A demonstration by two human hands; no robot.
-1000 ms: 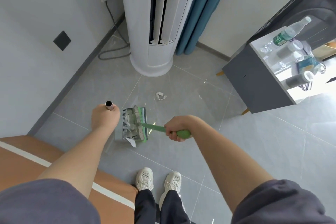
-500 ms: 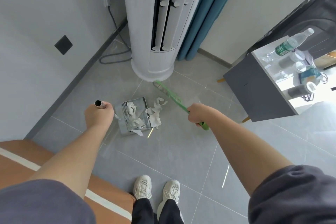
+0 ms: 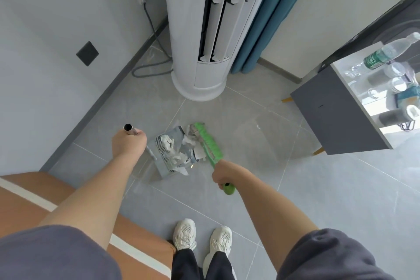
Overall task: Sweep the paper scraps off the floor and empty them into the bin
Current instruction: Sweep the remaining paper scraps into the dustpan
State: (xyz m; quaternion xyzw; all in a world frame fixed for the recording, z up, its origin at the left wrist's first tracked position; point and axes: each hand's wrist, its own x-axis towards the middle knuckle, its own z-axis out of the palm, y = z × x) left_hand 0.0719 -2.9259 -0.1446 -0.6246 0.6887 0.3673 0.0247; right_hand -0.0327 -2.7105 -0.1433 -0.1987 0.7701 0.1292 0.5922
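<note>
I am standing on the grey tiled floor [image 3: 318, 188] with my left hand [image 3: 128, 145] wrapped around the metal handle [image 3: 131, 130] of the dustpan [image 3: 169, 154], fingers curled tight about it. The dustpan is sitting on the floor just in front of the white air conditioner [image 3: 204, 52]. My right hand [image 3: 223, 174] is gripping the green brush [image 3: 208, 143], fingers closed around its handle. The brush head is lying along the dustpan's open right edge, touching the paper scraps [image 3: 179, 150], which are piled inside the pan, one hanging over its near lip.
</note>
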